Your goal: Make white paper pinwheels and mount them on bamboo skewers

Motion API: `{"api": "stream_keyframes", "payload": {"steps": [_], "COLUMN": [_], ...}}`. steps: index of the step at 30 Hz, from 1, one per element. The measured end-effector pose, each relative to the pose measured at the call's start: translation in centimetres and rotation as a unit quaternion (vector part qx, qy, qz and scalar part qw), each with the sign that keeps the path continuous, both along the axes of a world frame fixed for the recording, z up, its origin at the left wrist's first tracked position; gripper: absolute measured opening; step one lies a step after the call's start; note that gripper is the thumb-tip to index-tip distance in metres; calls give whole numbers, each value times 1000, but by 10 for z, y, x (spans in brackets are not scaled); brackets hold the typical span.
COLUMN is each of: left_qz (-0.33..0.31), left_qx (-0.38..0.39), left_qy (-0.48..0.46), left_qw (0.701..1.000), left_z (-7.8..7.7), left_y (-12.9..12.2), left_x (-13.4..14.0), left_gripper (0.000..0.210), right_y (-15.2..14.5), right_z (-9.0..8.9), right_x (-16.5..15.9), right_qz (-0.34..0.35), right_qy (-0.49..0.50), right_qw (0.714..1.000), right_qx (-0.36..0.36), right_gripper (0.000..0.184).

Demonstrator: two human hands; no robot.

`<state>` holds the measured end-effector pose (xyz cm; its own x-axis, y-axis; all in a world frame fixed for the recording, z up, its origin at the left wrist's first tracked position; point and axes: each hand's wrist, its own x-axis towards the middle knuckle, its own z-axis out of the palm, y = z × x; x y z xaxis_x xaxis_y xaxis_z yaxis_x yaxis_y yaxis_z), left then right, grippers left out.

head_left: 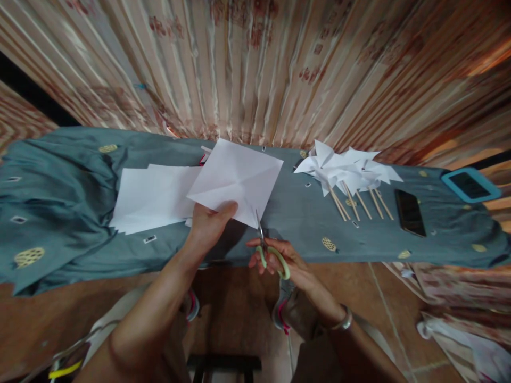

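My left hand (211, 223) pinches the lower left edge of a white square sheet of paper (243, 173), thumb on top and the other fingers hidden beneath. Diagonal creases cross near the middle of the sheet, which is held above the cloth. In my right hand (285, 255) is a pair of scissors (273, 257) with pale green handles. Their blades point up at the sheet's near corner, one of them lying over the paper. A stack of white paper (155, 197) lies left of the sheet, partly covered by it.
Several white paper pinwheels (347, 165) on wooden sticks lie to the right. Beyond them are a dark phone (410, 213) and a blue-framed tablet (471, 185). A grey-green cloth (75, 213) covers the narrow table. A patterned curtain (239, 69) hangs behind it.
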<state>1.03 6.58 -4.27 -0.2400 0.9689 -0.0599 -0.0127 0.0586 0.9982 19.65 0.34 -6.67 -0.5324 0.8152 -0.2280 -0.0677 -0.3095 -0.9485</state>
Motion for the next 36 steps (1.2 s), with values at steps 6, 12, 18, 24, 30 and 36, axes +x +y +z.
{"api": "stream_keyframes", "payload": {"steps": [6, 12, 18, 24, 30, 36], "left_qz": [0, -6, -4, -6, -5, -6], "left_qx": [-3, 18, 11, 5, 12, 4], "left_qy": [4, 10, -12, -1, -7, -13], "left_qw": [1000, 1000, 1000, 1000, 1000, 1000], "left_z": [-1, -3, -4, -7, -6, -3], "left_y": [-2, -2, -2, -2, -2, -3], "left_x": [2, 2, 4, 3, 3, 4], "left_gripper": [36, 42, 44, 45, 41, 38], "right_y": [0, 1, 0, -1, -1, 0], "right_z": [-3, -5, -5, -5, -3, -5], "right_x": [1, 2, 3, 4, 5, 5], "right_qz": [4, 8, 10, -1, 1, 4], "right_qy": [-4, -11, -14, -34, -36, -43], "right_qw": [1000, 1000, 1000, 999, 999, 999], "right_qx": [4, 5, 7, 1, -8, 9], "right_gripper": [62, 62, 59, 59, 56, 57]}}
